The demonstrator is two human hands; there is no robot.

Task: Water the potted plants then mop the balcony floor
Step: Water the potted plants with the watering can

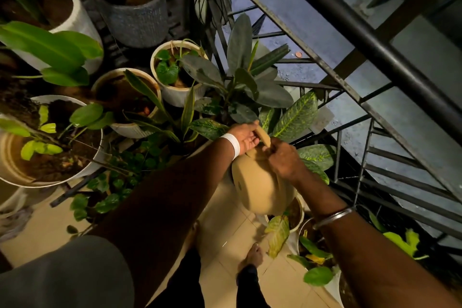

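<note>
Watering can [260, 187] tilts between the hands, left hand [243, 136] and right hand [285, 160] both gripping its top.

A grey short sleeve [67, 272] is worn on the left arm; its loose hem is seen at the upper arm, and the arm below it is left bare. A white band [233, 145], flat and plain, is wrapped round the left wrist, just behind the left hand [246, 134]. A thin, silvery metal bangle [333, 217] is worn on the right forearm, well behind the right hand [283, 160]. The right arm is bare as far as it is seen. Dark trousers [247, 287] are worn, reaching to the ankles. A bare foot [253, 255] is seen below one trouser leg; the other is largely hidden by the left arm.
</note>
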